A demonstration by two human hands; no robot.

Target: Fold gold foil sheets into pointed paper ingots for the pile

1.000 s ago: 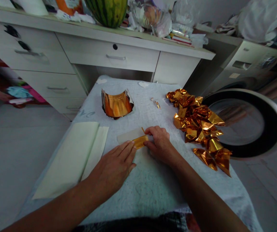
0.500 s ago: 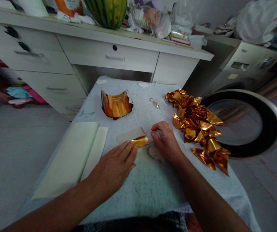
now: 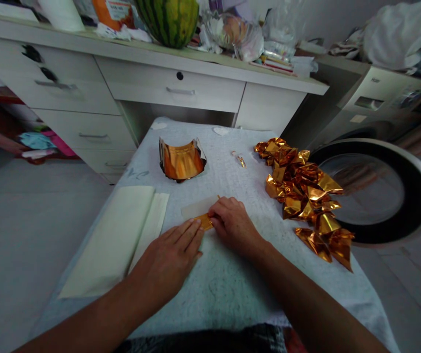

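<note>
A small strip of gold foil paper (image 3: 205, 221) lies folded on the cloth-covered table, with a pale, whitish part (image 3: 195, 208) showing behind it. My left hand (image 3: 173, 252) lies flat, its fingertips pressing on the foil's left end. At the right end, my right hand (image 3: 234, 223) has its fingers curled in and pinched on the foil's edge; part of the strip is hidden under both hands. Farther back stands a curved stack of gold foil sheets (image 3: 183, 162). To the right is a heap of folded gold foil pieces (image 3: 306, 184).
Pale paper sheets (image 3: 111, 235) lie at the table's left. Small foil scraps (image 3: 239, 159) rest near the middle. Behind the table is a white drawer cabinet (image 3: 210, 93) with a watermelon (image 3: 169, 19) on top. A washing machine's open round door (image 3: 419, 196) stands beside the table's right edge.
My right hand has moved left and down onto the foil's right end and closed on it. My left hand stays flat on the foil. The whole view has shifted slightly.
</note>
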